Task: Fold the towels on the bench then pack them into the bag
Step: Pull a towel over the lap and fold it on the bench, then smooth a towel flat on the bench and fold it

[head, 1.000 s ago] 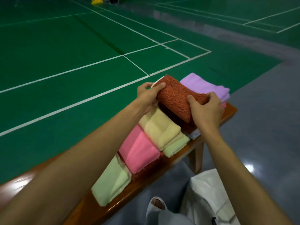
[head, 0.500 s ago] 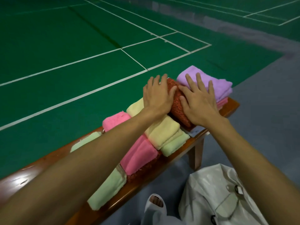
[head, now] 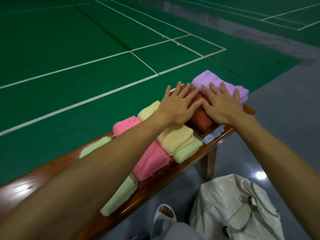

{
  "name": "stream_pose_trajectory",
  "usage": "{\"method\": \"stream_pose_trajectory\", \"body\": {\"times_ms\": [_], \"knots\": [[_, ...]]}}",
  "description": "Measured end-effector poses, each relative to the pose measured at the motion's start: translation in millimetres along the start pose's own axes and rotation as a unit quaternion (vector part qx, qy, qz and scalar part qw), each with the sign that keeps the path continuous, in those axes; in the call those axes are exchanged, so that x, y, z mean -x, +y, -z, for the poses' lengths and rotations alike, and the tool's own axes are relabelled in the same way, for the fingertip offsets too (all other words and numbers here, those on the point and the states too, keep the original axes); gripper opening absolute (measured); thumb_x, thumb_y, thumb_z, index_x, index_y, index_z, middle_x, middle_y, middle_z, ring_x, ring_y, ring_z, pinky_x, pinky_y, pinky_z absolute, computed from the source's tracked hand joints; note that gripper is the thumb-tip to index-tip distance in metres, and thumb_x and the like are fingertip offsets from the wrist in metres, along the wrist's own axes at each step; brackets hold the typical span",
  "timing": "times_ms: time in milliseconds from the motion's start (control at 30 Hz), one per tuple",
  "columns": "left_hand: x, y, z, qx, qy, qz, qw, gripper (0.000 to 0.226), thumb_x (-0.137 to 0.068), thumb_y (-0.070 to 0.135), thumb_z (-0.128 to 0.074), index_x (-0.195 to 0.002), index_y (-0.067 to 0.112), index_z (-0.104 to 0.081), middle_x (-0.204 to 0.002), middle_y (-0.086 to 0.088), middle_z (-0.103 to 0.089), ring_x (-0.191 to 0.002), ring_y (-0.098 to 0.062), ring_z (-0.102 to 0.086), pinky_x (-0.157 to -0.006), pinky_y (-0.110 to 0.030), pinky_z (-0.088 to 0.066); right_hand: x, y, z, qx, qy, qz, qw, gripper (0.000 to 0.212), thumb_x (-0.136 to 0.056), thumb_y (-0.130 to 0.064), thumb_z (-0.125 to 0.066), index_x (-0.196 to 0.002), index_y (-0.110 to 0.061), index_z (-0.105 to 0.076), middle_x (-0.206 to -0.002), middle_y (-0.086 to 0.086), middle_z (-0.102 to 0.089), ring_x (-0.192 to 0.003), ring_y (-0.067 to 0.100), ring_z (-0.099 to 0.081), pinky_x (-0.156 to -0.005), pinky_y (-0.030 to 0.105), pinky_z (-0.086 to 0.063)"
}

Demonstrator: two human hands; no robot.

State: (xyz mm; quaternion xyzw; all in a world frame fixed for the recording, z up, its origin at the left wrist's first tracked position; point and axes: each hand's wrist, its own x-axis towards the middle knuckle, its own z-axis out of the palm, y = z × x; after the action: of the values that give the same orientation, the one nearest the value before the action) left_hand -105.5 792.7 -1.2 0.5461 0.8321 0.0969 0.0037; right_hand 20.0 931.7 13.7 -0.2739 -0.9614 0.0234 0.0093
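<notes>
A folded rust-orange towel (head: 200, 118) lies near the far end of the wooden bench (head: 31, 186). My left hand (head: 178, 106) and my right hand (head: 221, 104) press flat on it, fingers straight and spread. Beyond it sits a folded purple towel (head: 209, 79), partly under my right fingers. Along the bench toward me lie folded yellow (head: 176, 137), pink (head: 150, 161) and pale green (head: 121, 194) towels, partly hidden by my left forearm. A white bag (head: 230, 205) stands on the floor below the bench.
A small white cloth (head: 213, 135) peeks out under the orange towel at the bench's front edge. My foot in a white slipper (head: 164, 215) stands beside the bag. Green court floor with white lines lies beyond the bench, grey floor to the right.
My hands held the orange towel up by its ends, then laid it down folded. They now press flat on it with fingers spread wider.
</notes>
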Motion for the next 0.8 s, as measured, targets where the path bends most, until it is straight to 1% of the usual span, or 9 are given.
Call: {"method": "stream_pose_trajectory", "body": {"times_ms": [133,267,333,433,500,600,700,733,800], "knots": [[38.6,-5.4,26.1,-0.01,0.031,-0.022,0.999,0.067,-0.104,0.065,-0.016,-0.164,0.037,-0.006,-0.173,-0.002,-0.005,-0.159,-0.027,0.005,-0.126,-0.056,0.006,18.4,-21.1,26.6,-0.011,0.053,0.029,0.998,0.068,-0.104,-0.06,-0.018,-0.163,-0.028,-0.014,-0.171,0.001,-0.006,-0.158,0.029,0.006,-0.121,0.064,0.006],[109.9,-28.1,46.7,-0.05,0.034,-0.015,0.998,0.071,-0.104,0.066,-0.016,-0.165,0.031,-0.003,-0.172,-0.002,-0.001,-0.159,-0.025,0.007,-0.127,-0.056,0.002,52.5,-85.6,35.1,0.001,0.075,0.13,0.989,0.076,-0.096,-0.057,-0.005,-0.164,-0.025,-0.014,-0.171,0.005,-0.008,-0.158,0.03,0.005,-0.123,0.06,0.003],[155.2,-45.5,53.6,-0.054,0.02,0.007,0.998,0.073,-0.103,0.069,-0.014,-0.164,0.033,0.001,-0.172,-0.001,0.002,-0.158,-0.024,0.01,-0.127,-0.055,0.002,71.5,-121.9,28.9,0.001,0.064,0.164,0.984,0.076,-0.095,-0.057,-0.004,-0.164,-0.024,-0.011,-0.171,0.005,-0.008,-0.158,0.03,0.005,-0.124,0.058,0.002],[232.8,-73.2,61.7,-0.06,0.01,0.063,0.996,0.074,-0.1,0.074,-0.009,-0.163,0.037,0.005,-0.172,0.002,0.004,-0.158,-0.022,0.012,-0.127,-0.055,0.002,100.2,-180.9,13.5,-0.009,0.032,0.204,0.978,0.083,-0.092,-0.061,0.001,-0.164,-0.021,-0.009,-0.172,0.006,-0.006,-0.158,0.029,0.007,-0.125,0.056,0.002],[291.7,-92.0,67.6,-0.064,0.009,0.11,0.992,0.075,-0.099,0.075,-0.007,-0.163,0.038,0.002,-0.172,0.004,0.003,-0.158,-0.02,0.013,-0.127,-0.054,0.001,121.1,-227.0,-1.2,-0.017,0.014,0.244,0.969,0.084,-0.093,-0.064,0.0,-0.164,-0.02,-0.009,-0.171,0.007,-0.006,-0.158,0.028,0.007,-0.126,0.055,0.002],[387.8,-123.3,74.7,-0.066,0.005,0.177,0.982,0.077,-0.098,0.076,-0.006,-0.164,0.037,-0.001,-0.172,0.005,0.003,-0.158,-0.019,0.014,-0.127,-0.053,0.002,154.5,-306.4,-19.6,-0.042,-0.016,0.313,0.949,0.086,-0.092,-0.067,0.0,-0.164,-0.02,-0.009,-0.171,0.007,-0.006,-0.158,0.027,0.005,-0.127,0.054,-0.001],[493.5,-157.3,80.5,-0.067,0.0,0.258,0.964,0.075,-0.097,0.077,-0.006,-0.163,0.041,0.001,-0.172,0.007,0.004,-0.157,-0.017,0.017,-0.128,-0.05,0.005,191.5,-397.4,-34.0,-0.068,-0.054,0.374,0.923,0.091,-0.089,-0.069,0.001,-0.164,-0.019,-0.011,-0.171,0.006,-0.008,-0.158,0.026,0.0,-0.127,0.049,-0.004],[529.5,-167.9,82.9,-0.068,-0.001,0.29,0.955,0.075,-0.096,0.077,-0.004,-0.163,0.041,0.002,-0.171,0.008,0.004,-0.157,-0.016,0.017,-0.128,-0.048,0.007,205.6,-427.6,-38.6,-0.085,-0.07,0.39,0.914,0.088,-0.092,-0.069,-0.004,-0.163,-0.017,-0.014,-0.171,0.007,-0.012,-0.158,0.026,-0.005,-0.127,0.047,-0.008],[601.0,-186.6,89.7,-0.073,-0.006,0.351,0.933,0.077,-0.094,0.076,0.0,-0.163,0.04,0.002,-0.171,0.009,0.005,-0.157,-0.017,0.017,-0.127,-0.047,0.007,235.1,-484.4,-48.3,-0.124,-0.093,0.418,0.895,0.073,-0.101,-0.06,-0.029,-0.158,-0.013,-0.03,-0.164,0.012,-0.03,-0.151,0.028,-0.025,-0.122,0.043,-0.022]]}}
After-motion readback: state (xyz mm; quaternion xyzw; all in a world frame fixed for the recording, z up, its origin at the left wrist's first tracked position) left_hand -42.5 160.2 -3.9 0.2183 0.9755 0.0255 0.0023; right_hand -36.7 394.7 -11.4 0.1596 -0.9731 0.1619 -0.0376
